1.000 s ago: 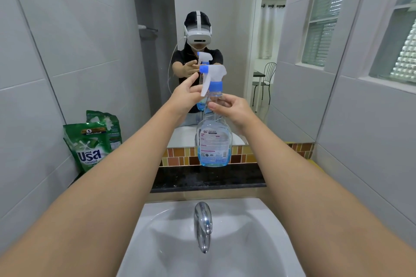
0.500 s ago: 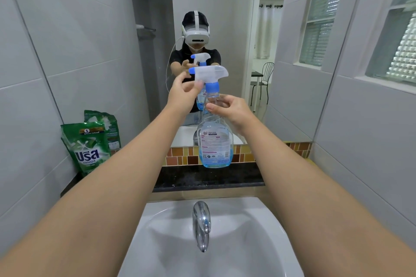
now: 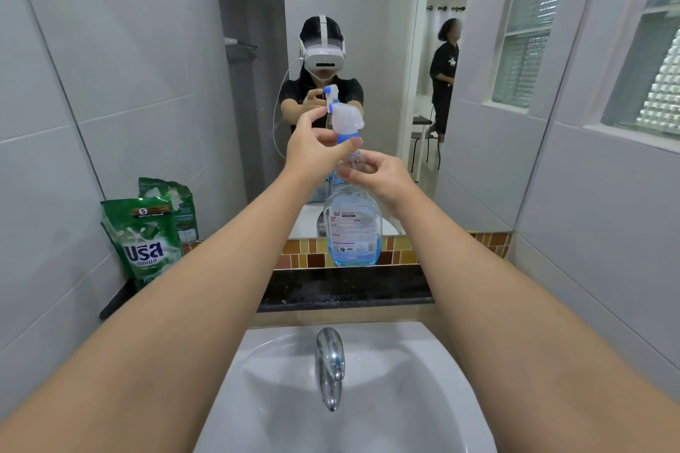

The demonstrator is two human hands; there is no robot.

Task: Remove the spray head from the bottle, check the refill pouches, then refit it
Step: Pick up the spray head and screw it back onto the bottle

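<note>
The left hand [image 3: 316, 147] pinches the white spray head with blue collar [image 3: 346, 123]; the right hand [image 3: 379, 176] clamps the clear plastic bottle of blue liquid [image 3: 352, 232], held above the white sink [image 3: 423, 379]. If the bottle tilts (neck grip only), liquid could spill.
</note>
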